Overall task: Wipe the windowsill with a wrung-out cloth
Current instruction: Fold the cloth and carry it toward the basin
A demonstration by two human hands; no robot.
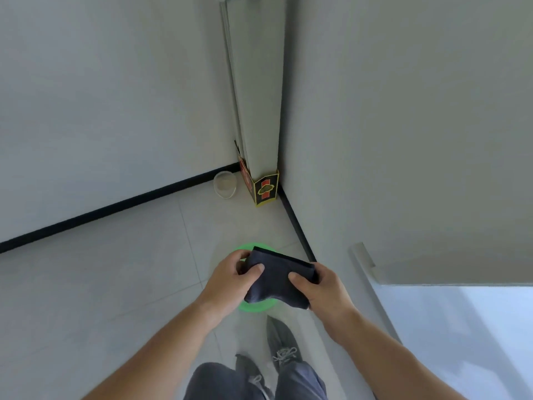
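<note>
A dark grey folded cloth (277, 277) is held flat between both hands at waist height, above a green basin (253, 307) on the tiled floor. My left hand (230, 281) grips the cloth's left edge with the thumb on top. My right hand (320, 290) grips its right edge the same way. The pale windowsill (450, 327) lies at the lower right, with its metal window frame (363, 261) along the near edge, just right of my right hand.
A black, yellow and red carton (261, 186) wraps the foot of a white column in the corner. Beside it a clear plastic tub (225, 184) leans on the wall. Black skirting runs along both walls. My grey shoes (281, 345) stand below the basin.
</note>
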